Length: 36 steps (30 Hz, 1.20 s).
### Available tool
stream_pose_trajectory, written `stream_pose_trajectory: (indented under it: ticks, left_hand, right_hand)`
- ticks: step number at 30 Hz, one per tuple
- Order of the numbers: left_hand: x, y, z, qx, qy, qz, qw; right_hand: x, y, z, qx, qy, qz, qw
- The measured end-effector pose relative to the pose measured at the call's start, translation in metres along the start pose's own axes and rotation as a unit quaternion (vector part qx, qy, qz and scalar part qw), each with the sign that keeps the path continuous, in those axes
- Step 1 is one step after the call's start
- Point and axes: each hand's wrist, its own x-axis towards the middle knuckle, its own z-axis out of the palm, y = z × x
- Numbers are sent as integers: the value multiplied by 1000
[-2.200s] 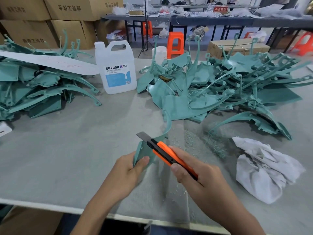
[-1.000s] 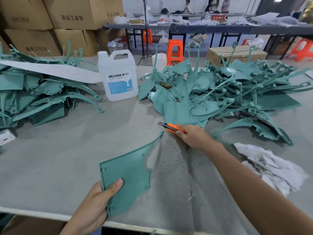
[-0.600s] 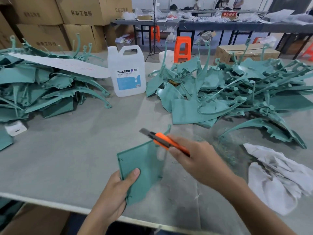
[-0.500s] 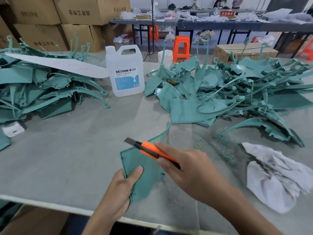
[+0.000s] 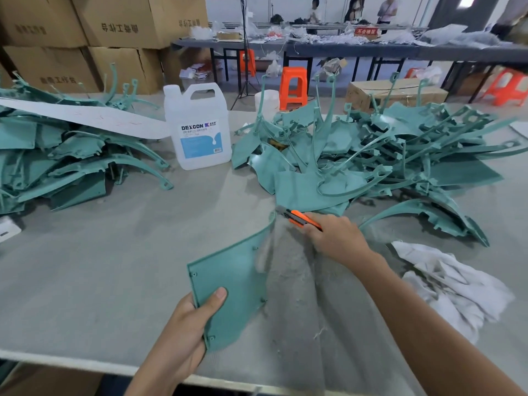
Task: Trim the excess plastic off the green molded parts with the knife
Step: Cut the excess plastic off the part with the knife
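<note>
1 green part (image 5: pixel 231 284) gripped by left hand (image 5: pixel 183 332), 1 knife (image 5: pixel 300 218) in right hand (image 5: pixel 334 237).

Bright, even indoor light falls from overhead, leaving only soft, short shadows under the piles of green parts (image 5: pixel 371 155) on the grey worktop (image 5: pixel 85 281). A pale opening (image 5: pixel 464 1) at the upper right is blown out. The wide lens bows the worktop's near edge and tilts the cardboard boxes (image 5: pixel 120 24). Motion smear softens the right edge of the held green part (image 5: pixel 228 281), and the white cloth (image 5: pixel 457 287) looks slightly blurred.
</note>
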Motion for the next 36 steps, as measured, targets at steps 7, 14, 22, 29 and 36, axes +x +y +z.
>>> stream_pose_trajectory:
  ticks: [7, 14, 22, 29, 36]
  left_hand:
    - [-7, 3, -17, 186, 137, 111, 966]
    - [2, 30, -24, 576, 141, 239, 769]
    - [13, 38, -4, 531, 183, 258, 786]
    - [22, 40, 9, 624, 77, 179, 757]
    - [16, 42, 28, 115, 2, 0, 993]
  right_hand:
    - [3, 7, 10, 47, 49, -14, 998]
    - [-46, 15, 29, 172, 73, 0, 982]
    - [-91, 26, 36, 271, 107, 23, 956]
    - [-115, 18, 39, 293, 106, 7, 950]
    - [-128, 1, 30, 303, 113, -46, 945]
